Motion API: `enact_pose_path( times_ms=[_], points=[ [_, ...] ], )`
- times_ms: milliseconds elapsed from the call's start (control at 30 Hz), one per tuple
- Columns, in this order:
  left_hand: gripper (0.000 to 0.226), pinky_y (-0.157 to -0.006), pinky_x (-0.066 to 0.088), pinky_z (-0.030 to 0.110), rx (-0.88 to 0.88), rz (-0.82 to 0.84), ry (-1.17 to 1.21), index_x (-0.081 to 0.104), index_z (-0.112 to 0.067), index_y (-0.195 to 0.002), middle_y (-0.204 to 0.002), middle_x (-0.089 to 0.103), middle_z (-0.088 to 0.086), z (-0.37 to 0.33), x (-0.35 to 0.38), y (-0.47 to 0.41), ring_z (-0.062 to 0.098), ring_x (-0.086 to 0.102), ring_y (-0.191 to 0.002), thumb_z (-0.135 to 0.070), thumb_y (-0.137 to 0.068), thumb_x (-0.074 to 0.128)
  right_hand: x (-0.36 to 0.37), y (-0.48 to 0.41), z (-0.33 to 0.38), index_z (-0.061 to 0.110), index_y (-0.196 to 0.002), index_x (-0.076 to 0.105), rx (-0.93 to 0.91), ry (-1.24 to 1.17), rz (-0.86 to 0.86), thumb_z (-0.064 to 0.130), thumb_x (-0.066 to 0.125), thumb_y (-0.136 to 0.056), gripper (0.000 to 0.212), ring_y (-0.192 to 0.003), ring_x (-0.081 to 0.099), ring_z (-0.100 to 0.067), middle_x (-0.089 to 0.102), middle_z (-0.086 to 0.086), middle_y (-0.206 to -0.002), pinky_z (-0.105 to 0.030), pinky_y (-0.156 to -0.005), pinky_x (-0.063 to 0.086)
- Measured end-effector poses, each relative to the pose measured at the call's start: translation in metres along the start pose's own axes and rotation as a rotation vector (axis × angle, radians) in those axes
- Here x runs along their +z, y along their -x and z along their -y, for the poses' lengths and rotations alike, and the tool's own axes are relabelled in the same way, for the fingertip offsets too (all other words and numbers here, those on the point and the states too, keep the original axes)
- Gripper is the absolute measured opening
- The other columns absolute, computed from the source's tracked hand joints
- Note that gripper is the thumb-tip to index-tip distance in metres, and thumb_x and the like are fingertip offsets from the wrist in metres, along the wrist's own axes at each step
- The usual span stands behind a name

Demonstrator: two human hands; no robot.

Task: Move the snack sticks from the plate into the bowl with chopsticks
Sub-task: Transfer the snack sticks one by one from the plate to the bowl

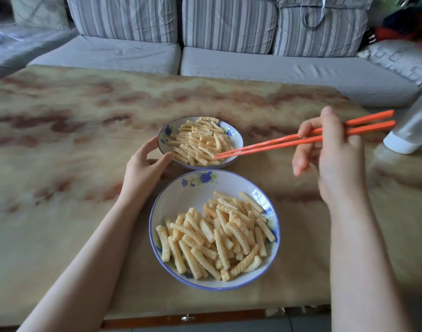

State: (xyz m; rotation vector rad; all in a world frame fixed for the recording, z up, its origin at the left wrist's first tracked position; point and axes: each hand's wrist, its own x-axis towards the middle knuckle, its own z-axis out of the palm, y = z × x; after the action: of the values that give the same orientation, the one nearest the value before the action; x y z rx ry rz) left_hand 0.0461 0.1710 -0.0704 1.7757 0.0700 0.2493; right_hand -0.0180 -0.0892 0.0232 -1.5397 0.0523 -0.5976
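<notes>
A wide white plate [181,202] with a blue rim and flower print lies near me, piled with several crinkled yellow snack sticks [217,238]. Just beyond it stands a smaller matching bowl [164,137], also holding several snack sticks [200,140]. My left hand [145,164] grips the bowl's near-left rim. My right hand [329,149] holds a pair of orange chopsticks [277,142]. Their tips lie together over the bowl's near-right side, among the sticks there. I cannot tell whether a stick is pinched between the tips.
A marbled beige and brown table [73,152] carries both dishes. A white and grey container [411,130] stands at the right edge, close to the chopstick ends. A striped grey sofa [229,56] runs behind the table. The table's front edge [181,317] is close to me.
</notes>
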Motion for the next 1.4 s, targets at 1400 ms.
enact_pose_path(
  times_ms=[1400],
  points=[
    [0.043,-0.066,0.053,0.011,0.003,0.000,-0.030,0.060,-0.031,-0.130,-0.096,0.073,-0.015,0.001,-0.001,0.000,0.005,0.072,-0.073,-0.025,-0.089,0.068,0.024,0.002,-0.018,0.012,-0.064,0.051,0.003,-0.017,-0.090,0.025,0.032,-0.105,0.047,-0.030,0.049,-0.019,0.046,0.000,-0.034,-0.026,-0.039,0.028]
  ],
)
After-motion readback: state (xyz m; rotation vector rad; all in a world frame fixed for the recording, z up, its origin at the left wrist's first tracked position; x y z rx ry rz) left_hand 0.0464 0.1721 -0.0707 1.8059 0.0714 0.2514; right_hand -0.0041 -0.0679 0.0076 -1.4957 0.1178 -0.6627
